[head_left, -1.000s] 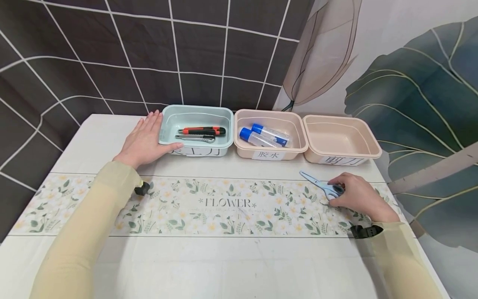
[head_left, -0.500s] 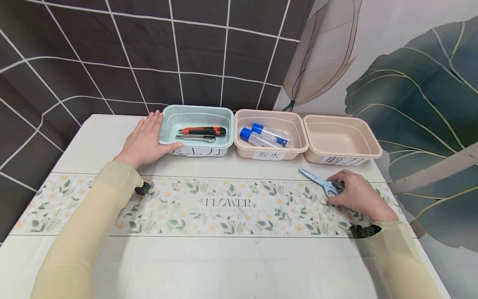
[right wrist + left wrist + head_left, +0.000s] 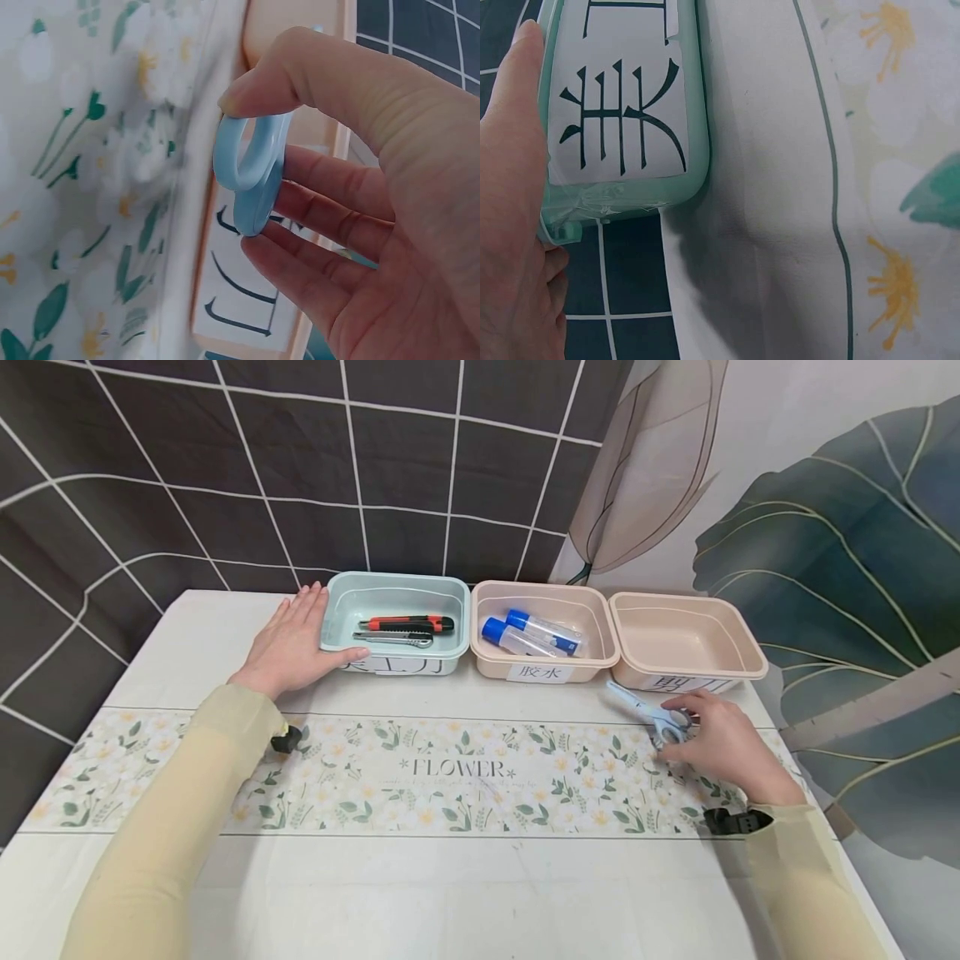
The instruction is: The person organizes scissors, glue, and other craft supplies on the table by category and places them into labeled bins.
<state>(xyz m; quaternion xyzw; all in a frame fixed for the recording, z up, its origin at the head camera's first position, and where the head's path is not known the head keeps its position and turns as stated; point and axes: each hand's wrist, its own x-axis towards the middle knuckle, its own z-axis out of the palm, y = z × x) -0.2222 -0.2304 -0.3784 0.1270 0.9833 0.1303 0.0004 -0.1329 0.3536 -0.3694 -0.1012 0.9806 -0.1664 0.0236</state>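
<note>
In the head view my right hand holds light blue scissors by their handles, blades angled left toward the bins. The right wrist view shows the thumb on one handle loop of the scissors and several fingers behind it. My left hand rests against the left side of the pale blue bin, its fingers straight and its thumb across the front rim. Several box cutters lie in that bin. Up close, the left wrist view has the bin's lettered label beside the thumb.
A pink bin in the middle holds two blue-capped glue bottles. To its right stands another pink bin, with bare inside and a lettered label. A flower-printed band crosses the white table, and a dark gridded cloth hangs behind.
The scissors have risen slightly off the table in my right hand, and their blades have come nearer the right pink bin. My left hand stays on the pale blue bin.
</note>
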